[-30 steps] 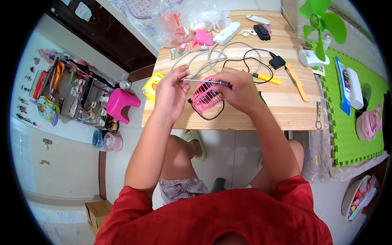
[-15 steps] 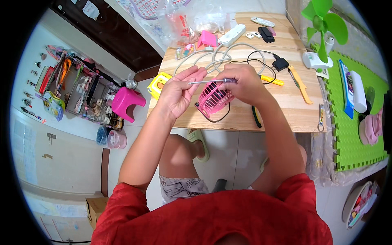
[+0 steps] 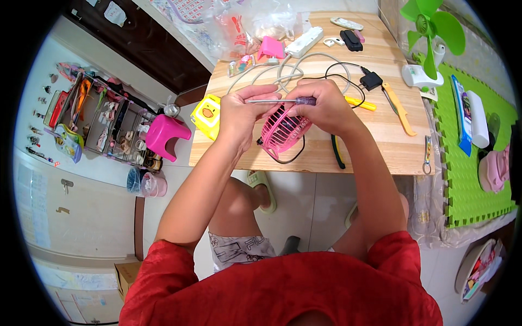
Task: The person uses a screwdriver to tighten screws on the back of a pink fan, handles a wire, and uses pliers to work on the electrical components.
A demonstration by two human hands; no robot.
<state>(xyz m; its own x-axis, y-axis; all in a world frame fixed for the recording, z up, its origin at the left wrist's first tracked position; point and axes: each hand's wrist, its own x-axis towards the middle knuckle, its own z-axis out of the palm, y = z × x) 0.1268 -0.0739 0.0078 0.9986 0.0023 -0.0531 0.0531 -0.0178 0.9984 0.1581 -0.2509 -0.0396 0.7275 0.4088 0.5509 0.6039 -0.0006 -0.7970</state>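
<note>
A screwdriver with a purple handle and a thin metal shaft lies level above the table, pointing left. My right hand is closed around its handle. The tip reaches my left hand, whose fingers and thumb are drawn together behind and below the shaft; anything small between them is hidden. Just under both hands, near the table's front edge, stands a small pink fan with a round slatted cage, tilted, its top partly covered by my fingers. A dark cord curves beneath it.
On the wooden table are a yellow packet, a coiled grey cable with a white power strip, a black adapter, a yellow-handled tool, an orange strip-shaped tool and nail clippers. A green fan stands at right.
My left hand has turned and its spread fingers have drawn in toward the screwdriver. The screwdriver stays in my right hand, now nearly level. The view has shifted slightly.
</note>
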